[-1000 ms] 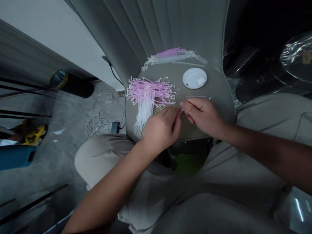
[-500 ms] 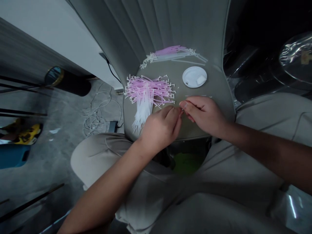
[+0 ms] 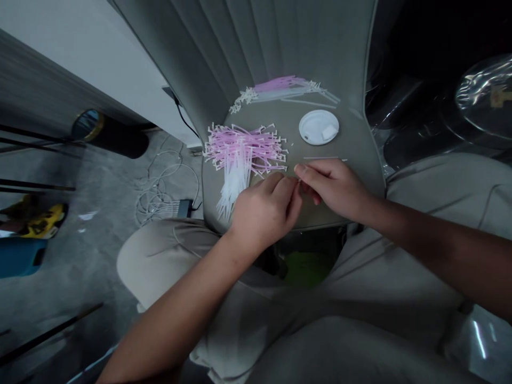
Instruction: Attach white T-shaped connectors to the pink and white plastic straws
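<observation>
My left hand (image 3: pixel 264 208) and my right hand (image 3: pixel 338 186) meet fingertip to fingertip low over the seat of a grey chair (image 3: pixel 356 138). Both are closed in a pinch; a tiny pale bit shows between them, too small to name. Left of them lies a heap of thin pink plastic strips (image 3: pixel 260 144) with white T-shaped ends. White strips (image 3: pixel 236 181) lie across it, partly behind my left hand. Just beyond my right hand rests a single thin white stick (image 3: pixel 324 158). A round white dish (image 3: pixel 310 120) holds a small white block (image 3: pixel 329 132).
Another bundle of pink and white strips (image 3: pixel 280 88) lies against the chair's backrest (image 3: pixel 256 37). On the floor at left are tangled cables (image 3: pixel 160 186), a black box (image 3: pixel 185 208) and a dark cylinder (image 3: pixel 120 136). Plastic-wrapped rolls (image 3: pixel 416 144) stand at right.
My hands stay pinched together in almost the same place, with only slight finger movement. The view has shifted a little; the strips and dish lie as before.
</observation>
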`<state>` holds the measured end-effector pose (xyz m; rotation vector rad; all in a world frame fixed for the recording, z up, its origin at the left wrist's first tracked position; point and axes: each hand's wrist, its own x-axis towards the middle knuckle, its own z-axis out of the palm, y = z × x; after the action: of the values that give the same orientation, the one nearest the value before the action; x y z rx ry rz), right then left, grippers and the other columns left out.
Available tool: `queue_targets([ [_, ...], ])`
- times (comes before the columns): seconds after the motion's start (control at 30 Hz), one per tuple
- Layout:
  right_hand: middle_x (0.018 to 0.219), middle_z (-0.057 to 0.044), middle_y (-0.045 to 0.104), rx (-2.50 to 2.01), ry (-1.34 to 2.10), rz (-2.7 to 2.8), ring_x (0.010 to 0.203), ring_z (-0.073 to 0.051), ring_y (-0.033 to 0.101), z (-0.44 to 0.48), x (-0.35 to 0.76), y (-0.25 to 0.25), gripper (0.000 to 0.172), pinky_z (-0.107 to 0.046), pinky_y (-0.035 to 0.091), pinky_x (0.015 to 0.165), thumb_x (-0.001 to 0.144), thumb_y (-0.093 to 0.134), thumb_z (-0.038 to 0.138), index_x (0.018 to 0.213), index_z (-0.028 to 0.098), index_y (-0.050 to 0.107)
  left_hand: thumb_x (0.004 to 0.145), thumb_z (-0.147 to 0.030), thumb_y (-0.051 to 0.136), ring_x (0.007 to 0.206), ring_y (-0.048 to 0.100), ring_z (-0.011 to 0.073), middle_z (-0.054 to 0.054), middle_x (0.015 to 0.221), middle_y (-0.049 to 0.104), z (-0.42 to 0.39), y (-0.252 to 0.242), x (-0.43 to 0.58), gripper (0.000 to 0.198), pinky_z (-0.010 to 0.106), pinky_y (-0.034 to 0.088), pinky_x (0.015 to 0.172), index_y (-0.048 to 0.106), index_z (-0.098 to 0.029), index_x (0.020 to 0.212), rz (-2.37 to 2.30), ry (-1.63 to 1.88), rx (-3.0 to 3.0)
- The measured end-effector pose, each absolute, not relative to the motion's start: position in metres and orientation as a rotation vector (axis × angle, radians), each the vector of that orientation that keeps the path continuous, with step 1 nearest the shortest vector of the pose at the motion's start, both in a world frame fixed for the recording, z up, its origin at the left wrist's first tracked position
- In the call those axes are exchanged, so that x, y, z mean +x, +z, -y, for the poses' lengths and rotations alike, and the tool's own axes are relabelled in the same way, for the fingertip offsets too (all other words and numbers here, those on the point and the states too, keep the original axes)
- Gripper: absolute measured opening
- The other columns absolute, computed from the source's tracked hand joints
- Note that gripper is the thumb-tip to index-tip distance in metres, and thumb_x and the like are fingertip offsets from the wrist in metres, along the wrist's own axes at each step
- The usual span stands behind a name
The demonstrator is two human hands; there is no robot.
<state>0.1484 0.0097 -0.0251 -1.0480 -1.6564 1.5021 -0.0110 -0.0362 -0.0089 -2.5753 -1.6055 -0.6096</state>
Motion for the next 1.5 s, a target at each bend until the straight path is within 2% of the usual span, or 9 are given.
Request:
queue_targets([
  [0.13,0.047,0.005,0.044,-1.047,1.599,1.59,0.045,-0.006,0.041,-0.011,0.147,-0.028,0.048,-0.023,0.029,0.046,0.096,0.048,0.047,0.057,0.018,0.047,0.097,-0.027,0.041,0.058,0.051,0.013,0.004,0.069,0.061,0.036,-0.01,-0.013,0.029,0.028,0.028,0.052,0.064,-0.016,0.082,1.655,-0.595,-2.571],
  [0.27,0.046,0.005,0.044,-1.038,1.639,1.54,0.044,-0.005,0.041,-0.012,0.145,-0.029,0.045,-0.022,0.029,0.045,0.097,0.048,0.041,0.058,0.017,0.048,0.097,-0.027,0.043,0.065,0.056,0.0142,0.005,0.075,0.064,0.035,-0.012,-0.014,0.026,0.027,0.036,0.057,0.065,-0.015,0.091,1.753,-0.676,-2.61],
  [0.47,0.046,0.006,0.043,-1.041,1.653,1.487,0.044,-0.006,0.04,-0.011,0.144,-0.03,0.046,-0.022,0.028,0.045,0.098,0.046,0.043,0.059,0.018,0.048,0.095,-0.025,0.052,0.072,0.061,0.014,0.004,0.079,0.067,0.033,-0.018,-0.016,0.018,0.026,0.044,0.066,0.066,-0.016,0.099,1.818,-0.986,-2.594],
  [0.73,0.047,0.005,0.044,-1.024,1.631,1.49,0.045,-0.006,0.04,-0.013,0.144,-0.033,0.049,-0.022,0.029,0.046,0.096,0.047,0.05,0.059,0.018,0.047,0.094,-0.018,0.05,0.077,0.063,0.0142,0.005,0.084,0.069,0.031,-0.024,-0.014,0.018,0.026,0.049,0.072,0.066,-0.015,0.101,1.847,-1.096,-2.635],
  [0.93,0.047,0.005,0.044,-1.044,1.626,1.506,0.045,-0.007,0.041,-0.015,0.143,-0.035,0.048,-0.023,0.031,0.047,0.095,0.047,0.05,0.059,0.018,0.047,0.093,-0.021,0.048,0.072,0.061,0.0135,0.003,0.077,0.068,0.03,-0.028,-0.014,0.02,0.026,0.048,0.068,0.067,-0.016,0.094,2.012,-1.191,-2.617],
  [1.1,0.049,0.005,0.044,-1.035,1.642,1.51,0.045,-0.007,0.04,-0.015,0.142,-0.036,0.047,-0.023,0.029,0.046,0.096,0.046,0.049,0.06,0.018,0.047,0.094,-0.02,0.045,0.075,0.063,0.0126,0.002,0.08,0.07,0.029,-0.033,-0.012,0.022,0.025,0.049,0.069,0.065,-0.017,0.086,2.147,-1.383,-2.697],
  [1.3,0.049,0.006,0.045,-1.034,1.595,1.523,0.047,-0.006,0.041,-0.012,0.14,-0.035,0.047,-0.023,0.032,0.05,0.097,0.046,0.047,0.061,0.018,0.048,0.093,-0.022,0.042,0.062,0.054,0.0102,-0.002,0.064,0.058,0.028,-0.04,-0.008,0.024,0.023,0.045,0.059,0.053,-0.019,0.072,2.215,-1.732,-2.627],
  [1.5,0.051,0.005,0.048,-1.006,1.635,1.503,0.05,-0.006,0.045,-0.009,0.138,-0.034,0.047,-0.022,0.035,0.053,0.096,0.048,0.049,0.061,0.018,0.049,0.091,-0.028,0.039,0.058,0.049,0.0107,-0.002,0.06,0.052,0.026,-0.043,-0.004,0.027,0.024,0.043,0.055,0.043,-0.021,0.066,2.388,-1.832,-2.612],
])
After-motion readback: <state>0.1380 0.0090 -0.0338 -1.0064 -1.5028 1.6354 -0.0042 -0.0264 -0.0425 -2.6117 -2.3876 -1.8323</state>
